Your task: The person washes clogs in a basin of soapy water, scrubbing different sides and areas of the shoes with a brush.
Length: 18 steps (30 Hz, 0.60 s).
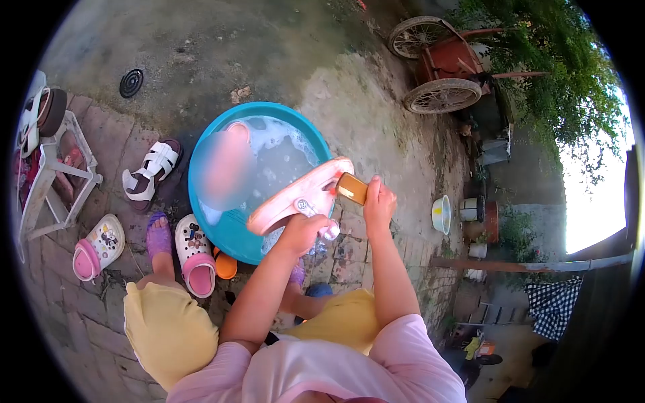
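My left hand (304, 234) grips a pale pink shoe (290, 198) with a small round charm on it, tilted over the right side of a blue basin (316, 134). In my right hand (381, 203) is a brown scrubbing brush (353, 188), held against the shoe's right end. Foamy water (277, 158) fills the basin. Another pink item (238, 133) sits in it on the left, mostly blurred, so its kind cannot be made out.
White-and-pink clogs (195, 252), a white sandal (156, 164) and an orange item (226, 265) surround the basin's left side. A white stool (50, 171) with shoes stands far left. A drain cover (132, 83), small white basin (441, 215) and two-wheeled cart (447, 60) lie farther off.
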### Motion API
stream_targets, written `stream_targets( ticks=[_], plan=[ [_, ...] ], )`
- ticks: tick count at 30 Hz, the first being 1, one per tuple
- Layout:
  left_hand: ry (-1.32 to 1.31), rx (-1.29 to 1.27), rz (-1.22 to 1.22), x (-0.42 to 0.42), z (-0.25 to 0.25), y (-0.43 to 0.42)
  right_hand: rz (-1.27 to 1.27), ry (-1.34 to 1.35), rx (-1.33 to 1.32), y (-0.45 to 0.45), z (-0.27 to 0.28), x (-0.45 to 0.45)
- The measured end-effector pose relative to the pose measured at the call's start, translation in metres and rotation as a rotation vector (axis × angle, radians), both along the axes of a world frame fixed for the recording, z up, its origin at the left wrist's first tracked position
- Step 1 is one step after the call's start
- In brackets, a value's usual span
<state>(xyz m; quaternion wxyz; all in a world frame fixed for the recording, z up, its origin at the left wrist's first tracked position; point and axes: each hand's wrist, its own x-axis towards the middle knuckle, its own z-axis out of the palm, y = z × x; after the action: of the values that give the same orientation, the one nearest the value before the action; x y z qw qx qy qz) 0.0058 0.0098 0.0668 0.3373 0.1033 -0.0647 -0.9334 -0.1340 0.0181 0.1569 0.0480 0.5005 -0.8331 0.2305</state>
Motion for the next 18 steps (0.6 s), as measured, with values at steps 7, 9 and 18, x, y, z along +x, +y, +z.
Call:
stream_targets(
  ticks=[7, 9, 18],
  plan=[
    [-0.272, -0.220, -0.143, 0.008, 0.007, -0.002, 0.024, -0.051, -0.012, -0.001, 0.003, -0.001],
    [-0.277, -0.232, -0.087, 0.005, 0.003, 0.001, 0.101, 0.000, -0.048, 0.003, -0.006, 0.001],
    [-0.328, -0.381, -0.089, -0.001, -0.001, 0.003, 0.114, 0.064, -0.094, 0.010, -0.005, 0.004]
  ],
)
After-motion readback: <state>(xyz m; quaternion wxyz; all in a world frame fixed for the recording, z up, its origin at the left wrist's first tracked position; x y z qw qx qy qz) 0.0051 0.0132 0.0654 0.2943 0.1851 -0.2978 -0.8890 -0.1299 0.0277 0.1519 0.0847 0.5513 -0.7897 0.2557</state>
